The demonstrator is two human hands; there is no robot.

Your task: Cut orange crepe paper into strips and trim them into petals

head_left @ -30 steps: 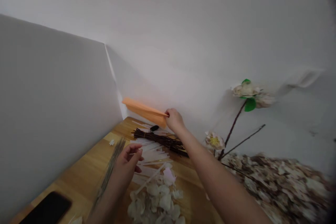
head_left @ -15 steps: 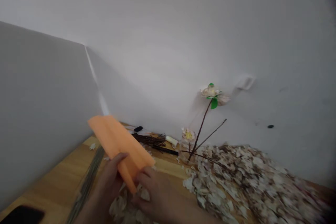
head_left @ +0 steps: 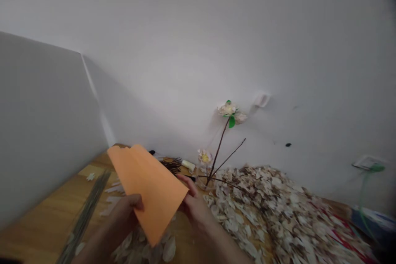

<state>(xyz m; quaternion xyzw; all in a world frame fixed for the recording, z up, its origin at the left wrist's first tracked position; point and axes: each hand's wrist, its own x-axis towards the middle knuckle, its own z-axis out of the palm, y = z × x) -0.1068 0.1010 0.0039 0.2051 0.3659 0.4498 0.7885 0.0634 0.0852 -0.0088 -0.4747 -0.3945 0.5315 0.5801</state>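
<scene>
A folded orange sheet of paper (head_left: 147, 187) is held up in front of me over the wooden table (head_left: 43, 222). My left hand (head_left: 122, 214) grips its lower left edge, thumb on top. My right hand (head_left: 193, 206) holds its right edge. Pale loose petals (head_left: 154, 249) lie on the table under the sheet.
A large heap of pale petals (head_left: 278, 206) covers the table's right side. A brown branch with cream flowers and green leaves (head_left: 227, 113) stands against the white wall. A bundle of dark twigs (head_left: 171, 165), a bundle of thin green stems (head_left: 85, 214) and a white partition (head_left: 40, 123) lie left.
My right hand brought the orange paper from the back of the table toward me. My left hand took hold of it too. The view swung right.
</scene>
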